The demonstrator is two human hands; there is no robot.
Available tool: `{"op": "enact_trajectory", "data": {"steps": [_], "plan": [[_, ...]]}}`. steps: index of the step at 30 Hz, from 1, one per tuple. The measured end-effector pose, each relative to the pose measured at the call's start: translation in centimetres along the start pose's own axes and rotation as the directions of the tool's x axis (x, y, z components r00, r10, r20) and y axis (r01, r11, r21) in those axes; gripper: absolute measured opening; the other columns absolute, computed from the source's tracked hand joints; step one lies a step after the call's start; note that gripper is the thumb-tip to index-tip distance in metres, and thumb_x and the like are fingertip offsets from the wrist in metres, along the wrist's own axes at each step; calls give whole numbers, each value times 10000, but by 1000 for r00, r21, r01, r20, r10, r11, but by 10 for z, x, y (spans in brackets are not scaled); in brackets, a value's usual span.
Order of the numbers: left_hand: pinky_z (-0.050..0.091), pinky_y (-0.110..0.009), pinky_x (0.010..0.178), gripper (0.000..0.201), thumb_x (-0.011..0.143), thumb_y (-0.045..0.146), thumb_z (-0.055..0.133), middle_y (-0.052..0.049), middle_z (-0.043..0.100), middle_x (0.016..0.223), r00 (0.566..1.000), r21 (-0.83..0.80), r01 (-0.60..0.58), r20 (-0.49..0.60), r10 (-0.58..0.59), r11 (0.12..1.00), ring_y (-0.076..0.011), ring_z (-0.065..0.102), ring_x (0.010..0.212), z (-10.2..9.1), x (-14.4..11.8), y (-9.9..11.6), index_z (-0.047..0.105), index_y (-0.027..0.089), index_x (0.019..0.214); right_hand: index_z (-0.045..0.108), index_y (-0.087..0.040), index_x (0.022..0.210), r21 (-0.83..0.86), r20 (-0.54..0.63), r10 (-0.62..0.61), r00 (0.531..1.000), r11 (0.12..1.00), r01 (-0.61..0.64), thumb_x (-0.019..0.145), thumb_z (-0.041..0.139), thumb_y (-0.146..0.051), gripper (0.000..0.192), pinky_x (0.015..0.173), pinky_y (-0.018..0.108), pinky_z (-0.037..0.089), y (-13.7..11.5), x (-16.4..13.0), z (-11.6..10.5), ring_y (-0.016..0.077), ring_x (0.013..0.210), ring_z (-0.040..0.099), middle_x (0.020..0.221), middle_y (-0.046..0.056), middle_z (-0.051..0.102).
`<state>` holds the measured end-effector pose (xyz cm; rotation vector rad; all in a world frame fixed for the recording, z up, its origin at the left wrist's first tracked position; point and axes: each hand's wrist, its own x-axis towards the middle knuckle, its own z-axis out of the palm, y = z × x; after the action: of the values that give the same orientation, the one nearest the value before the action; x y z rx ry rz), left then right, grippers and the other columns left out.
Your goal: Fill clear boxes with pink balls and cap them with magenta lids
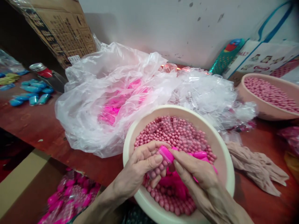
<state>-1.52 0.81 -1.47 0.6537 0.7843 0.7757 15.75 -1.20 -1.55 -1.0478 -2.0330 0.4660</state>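
Observation:
My left hand (140, 163) is closed around a small clear bottle (158, 171) filled with round pink beads, tilted up toward the right. A bright pink cap (166, 154) sits at its upper end. My right hand (198, 174) has its thumb and fingertips pinched at the cap's right edge. Both hands are over a cream basin (230, 174) full of loose pink beads (163, 132). More pink caps (200, 154) lie on the beads beside and below my right fingers, partly hidden by the hand. Several clear empty bottles (167, 123) rest on the beads at the back.
A large translucent bag (86, 124) of pink pieces lies behind the basin, next to piled clear bottles (205, 90). Another bead-filled basin (254, 109) and a beige cloth (259, 165) are at right. Blue pieces (35, 90) lie left. A carton (21, 183) below holds filled pink-capped bottles.

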Motion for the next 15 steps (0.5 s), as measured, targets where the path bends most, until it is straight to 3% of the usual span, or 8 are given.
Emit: {"op": "enact_trajectory", "data": {"steps": [6,8,11,15], "plan": [[354,-121,370,254,835,194,558,25,526,568,999,1,31,42,-31,1000,-41,414,418,-1,1,1,561,158,1086,310,-86,1382,-270,-44,-147,988,954,130,858,412,-54,535,725,354,545,6,-10,19,219,813,600,901,139,629],[347,-125,371,279,847,218,550,30,522,583,999,43,23,32,-25,999,-41,410,422,-2,1,1,541,172,1122,309,-53,1377,-297,-31,-163,986,944,146,851,393,-38,533,751,394,537,7,-10,25,243,848,590,896,155,615],[350,-123,384,282,858,228,536,21,541,614,1000,73,0,21,-2,997,-40,424,438,-3,1,0,525,186,1137,363,-68,1348,-240,-108,-152,982,963,122,834,427,-25,520,794,356,537,7,-10,27,238,950,593,963,161,624],[349,-129,382,301,853,244,541,20,542,597,998,80,-43,41,40,996,-46,441,425,-2,-1,-2,505,182,1145,414,-129,1321,-42,-158,-61,986,998,55,836,436,-49,492,933,325,485,1,-12,27,196,1082,568,1154,126,606]]}}
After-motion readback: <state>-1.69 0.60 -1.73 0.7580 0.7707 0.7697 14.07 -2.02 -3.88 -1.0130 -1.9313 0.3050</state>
